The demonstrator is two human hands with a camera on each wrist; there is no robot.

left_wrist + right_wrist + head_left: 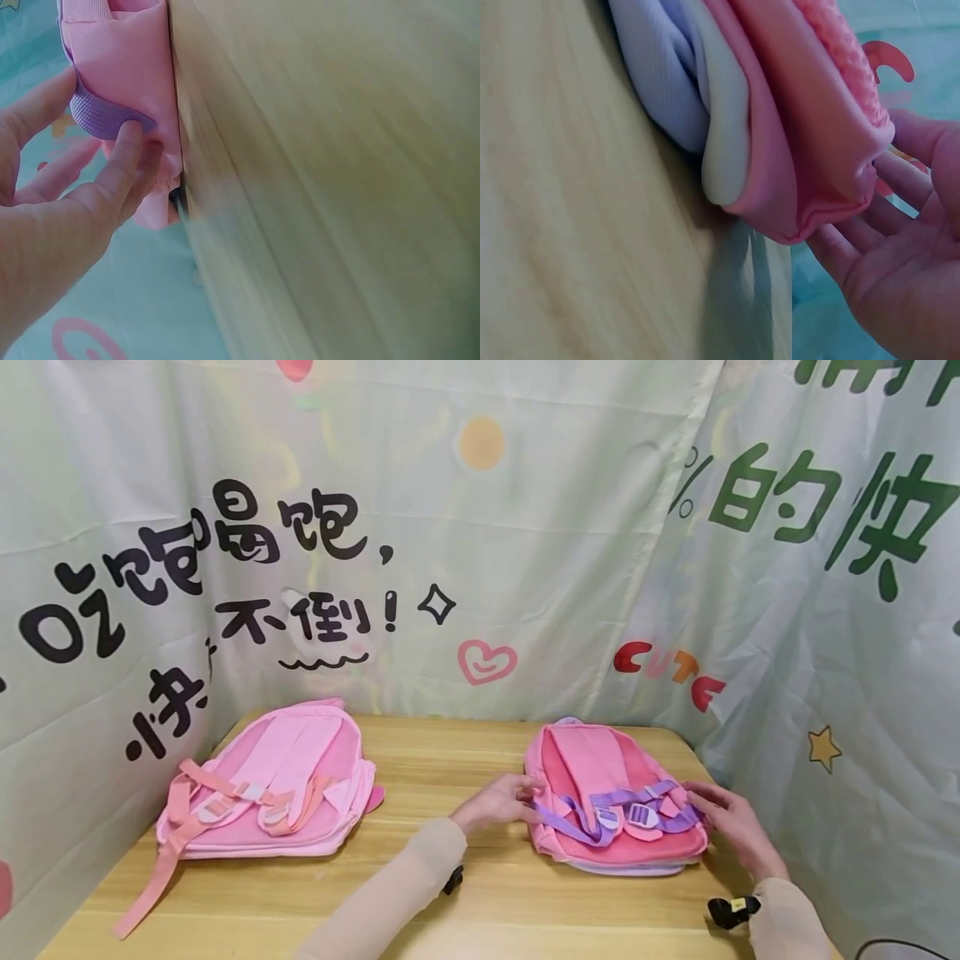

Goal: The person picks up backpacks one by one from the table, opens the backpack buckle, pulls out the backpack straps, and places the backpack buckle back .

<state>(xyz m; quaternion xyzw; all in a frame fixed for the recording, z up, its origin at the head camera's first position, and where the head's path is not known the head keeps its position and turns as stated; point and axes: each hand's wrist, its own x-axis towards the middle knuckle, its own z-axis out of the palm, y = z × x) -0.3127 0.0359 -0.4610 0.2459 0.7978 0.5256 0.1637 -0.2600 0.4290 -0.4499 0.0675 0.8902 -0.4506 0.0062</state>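
Note:
A pink backpack (592,760) with purple straps lies back-side up on the table. My left hand (501,802) is at its left side, and in the left wrist view the fingertips touch the purple strap (109,116) and the pink cloth. At the opposite side is my right hand (731,827). In the right wrist view its loosely extended fingers (840,251) rest against the backpack's pink corner (817,187), with the thumb by the upper edge; the contact of some fingertips is hidden. The pale lilac and white underside (727,142) shows there.
A lighter pink backpack (292,752) with orange straps lies on the left of the wooden table (442,752). One orange strap (150,893) trails toward the near left edge. Printed cloth curtains (420,468) enclose the table behind and at both sides.

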